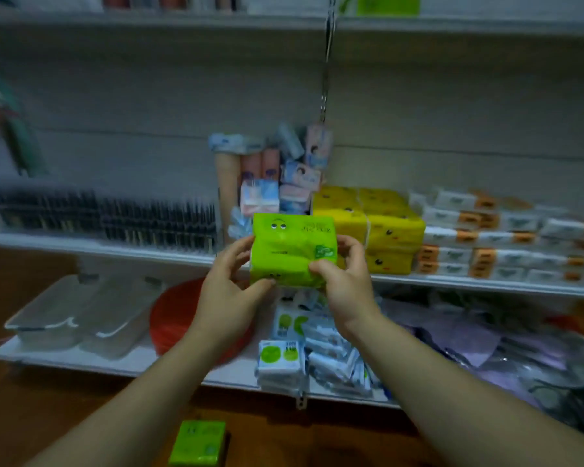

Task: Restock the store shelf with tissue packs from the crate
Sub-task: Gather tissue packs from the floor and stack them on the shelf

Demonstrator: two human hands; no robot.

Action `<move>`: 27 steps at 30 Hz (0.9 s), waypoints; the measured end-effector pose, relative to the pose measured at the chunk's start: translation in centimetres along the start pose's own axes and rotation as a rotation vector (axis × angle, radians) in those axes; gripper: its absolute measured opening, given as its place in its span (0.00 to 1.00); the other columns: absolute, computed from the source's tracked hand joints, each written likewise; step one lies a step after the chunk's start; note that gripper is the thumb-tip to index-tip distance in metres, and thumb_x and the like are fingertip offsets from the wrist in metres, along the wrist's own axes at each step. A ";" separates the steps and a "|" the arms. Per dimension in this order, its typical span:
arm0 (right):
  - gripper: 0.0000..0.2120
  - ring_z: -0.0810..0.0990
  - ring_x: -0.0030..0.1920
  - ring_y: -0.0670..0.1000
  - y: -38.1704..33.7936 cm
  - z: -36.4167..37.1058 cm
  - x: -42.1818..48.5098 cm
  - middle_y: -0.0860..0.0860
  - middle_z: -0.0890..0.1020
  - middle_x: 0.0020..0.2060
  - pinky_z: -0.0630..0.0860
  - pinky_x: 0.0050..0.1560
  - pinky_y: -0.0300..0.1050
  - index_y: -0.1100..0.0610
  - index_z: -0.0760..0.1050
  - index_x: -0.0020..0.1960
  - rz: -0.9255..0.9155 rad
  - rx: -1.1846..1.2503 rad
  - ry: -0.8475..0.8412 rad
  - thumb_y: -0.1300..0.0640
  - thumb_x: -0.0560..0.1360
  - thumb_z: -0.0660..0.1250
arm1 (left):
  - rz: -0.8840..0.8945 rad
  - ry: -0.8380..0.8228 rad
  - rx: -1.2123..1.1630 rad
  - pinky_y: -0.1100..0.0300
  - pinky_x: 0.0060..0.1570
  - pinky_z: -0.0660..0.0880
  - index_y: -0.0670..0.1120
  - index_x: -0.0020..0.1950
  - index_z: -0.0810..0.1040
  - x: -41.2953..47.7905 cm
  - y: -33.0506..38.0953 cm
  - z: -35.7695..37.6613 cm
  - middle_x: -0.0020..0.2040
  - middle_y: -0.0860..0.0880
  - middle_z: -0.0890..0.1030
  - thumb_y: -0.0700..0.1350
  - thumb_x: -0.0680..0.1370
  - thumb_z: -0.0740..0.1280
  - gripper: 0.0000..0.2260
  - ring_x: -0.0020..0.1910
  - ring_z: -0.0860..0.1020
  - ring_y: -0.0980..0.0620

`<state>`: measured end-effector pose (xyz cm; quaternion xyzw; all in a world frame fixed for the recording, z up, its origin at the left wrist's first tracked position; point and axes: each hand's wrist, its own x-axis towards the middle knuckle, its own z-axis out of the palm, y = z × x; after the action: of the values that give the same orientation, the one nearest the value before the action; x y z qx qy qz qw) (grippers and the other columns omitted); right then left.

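A bright green tissue pack (292,246), crinkled plastic printed with cartoon eyes, is held up in front of the middle shelf (115,249), just beside the yellow packs (385,227). The left hand (228,284) and right hand (346,281) grip its two ends, fingers (354,251) curled round the sides and thumbs on its lower front edge, so the pack sits between them

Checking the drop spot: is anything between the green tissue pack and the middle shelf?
Nothing visible before the middle shelf. Left hand and right hand hold the green tissue pack in front of it; yellow tissue packs stand right, small pink and blue packs left. The spot behind is hidden.
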<state>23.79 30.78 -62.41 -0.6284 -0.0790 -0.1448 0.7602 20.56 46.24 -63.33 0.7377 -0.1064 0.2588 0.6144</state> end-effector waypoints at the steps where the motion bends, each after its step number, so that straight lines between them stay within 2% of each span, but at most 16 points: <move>1: 0.20 0.76 0.44 0.45 -1.8 0.0 0.3 0.46 0.76 0.46 0.74 0.45 0.40 0.49 0.68 0.50 -0.067 -0.015 -0.023 0.69 0.68 0.69 | 0.037 0.002 -0.016 0.65 0.51 0.77 0.60 0.59 0.72 0.7 1.3 0.0 0.58 0.53 0.78 0.33 0.69 0.72 0.27 0.60 0.76 0.55; 4: 0.23 0.77 0.46 0.41 -6.0 -0.3 1.2 0.43 0.76 0.48 0.74 0.45 0.33 0.47 0.67 0.52 -0.204 -0.115 -0.110 0.71 0.69 0.69 | 0.141 -0.009 -0.056 0.70 0.48 0.76 0.60 0.58 0.71 2.8 4.9 -0.1 0.56 0.58 0.78 0.32 0.71 0.70 0.26 0.59 0.76 0.57; 6: 0.28 0.77 0.52 0.43 -8.6 -0.6 1.9 0.46 0.76 0.53 0.76 0.50 0.37 0.45 0.65 0.58 -0.290 -0.211 -0.144 0.67 0.68 0.72 | 0.207 -0.005 -0.052 0.70 0.48 0.76 0.61 0.59 0.70 4.3 7.5 0.1 0.57 0.58 0.78 0.33 0.72 0.70 0.26 0.58 0.77 0.58; 9: 0.36 0.74 0.58 0.46 -12.3 -1.5 3.4 0.48 0.69 0.60 0.73 0.59 0.43 0.47 0.63 0.68 -0.427 -0.402 -0.114 0.58 0.65 0.74 | 0.279 -0.010 -0.044 0.73 0.46 0.75 0.59 0.62 0.69 6.7 11.3 1.1 0.56 0.57 0.78 0.33 0.75 0.67 0.25 0.55 0.77 0.62; 12: 0.33 0.73 0.56 0.44 -15.9 -3.0 5.1 0.47 0.68 0.59 0.72 0.58 0.40 0.49 0.63 0.71 -0.532 -0.445 -0.078 0.62 0.70 0.72 | 0.336 -0.024 -0.048 0.68 0.51 0.76 0.56 0.62 0.68 8.8 14.8 2.9 0.54 0.59 0.74 0.31 0.76 0.64 0.24 0.50 0.78 0.65; 15: 0.30 0.75 0.57 0.46 -18.7 -4.5 7.3 0.49 0.72 0.61 0.74 0.59 0.42 0.49 0.64 0.70 -0.614 -0.448 -0.052 0.63 0.72 0.70 | 0.380 0.003 0.088 0.59 0.58 0.73 0.59 0.65 0.68 11.4 17.3 4.6 0.54 0.59 0.69 0.36 0.76 0.65 0.23 0.55 0.76 0.58; 17: 0.28 0.75 0.57 0.48 -20.4 -5.7 8.9 0.51 0.74 0.61 0.74 0.59 0.44 0.49 0.64 0.70 -0.647 -0.467 -0.034 0.63 0.73 0.68 | 0.431 -0.024 0.126 0.60 0.57 0.74 0.59 0.64 0.70 13.1 18.9 6.0 0.54 0.53 0.74 0.38 0.76 0.65 0.21 0.54 0.76 0.56; 19: 0.26 0.74 0.57 0.50 -22.1 -7.1 10.9 0.52 0.73 0.60 0.72 0.61 0.45 0.52 0.65 0.70 -0.674 -0.497 0.015 0.64 0.74 0.67 | 0.431 -0.016 0.109 0.66 0.50 0.75 0.57 0.57 0.69 14.6 20.6 8.1 0.50 0.53 0.75 0.37 0.76 0.65 0.16 0.51 0.76 0.57; 22: 0.25 0.72 0.57 0.52 -24.0 -8.6 14.1 0.54 0.71 0.60 0.68 0.61 0.44 0.54 0.66 0.70 -0.714 -0.583 0.115 0.63 0.75 0.65 | 0.408 0.049 0.109 0.61 0.45 0.74 0.49 0.51 0.64 17.0 22.4 11.0 0.46 0.53 0.74 0.38 0.78 0.63 0.10 0.49 0.76 0.53; 24: 0.25 0.72 0.58 0.53 -25.3 -9.3 16.3 0.55 0.72 0.62 0.68 0.60 0.43 0.54 0.63 0.72 -0.702 -0.614 0.126 0.60 0.76 0.64 | 0.414 0.058 0.125 0.60 0.45 0.74 0.48 0.51 0.65 18.8 23.2 12.7 0.45 0.53 0.74 0.38 0.78 0.63 0.08 0.50 0.76 0.52; 27: 0.26 0.72 0.62 0.56 -27.1 -9.7 19.2 0.55 0.72 0.64 0.69 0.60 0.45 0.51 0.57 0.74 -0.676 -0.676 0.116 0.56 0.78 0.62 | 0.410 0.076 0.190 0.60 0.49 0.72 0.47 0.53 0.67 21.6 24.0 14.0 0.50 0.50 0.75 0.39 0.79 0.62 0.07 0.52 0.75 0.52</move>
<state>32.68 14.40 -33.20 -0.7704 -0.1849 -0.4363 0.4266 30.92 30.92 -33.39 0.7449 -0.2058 0.4147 0.4805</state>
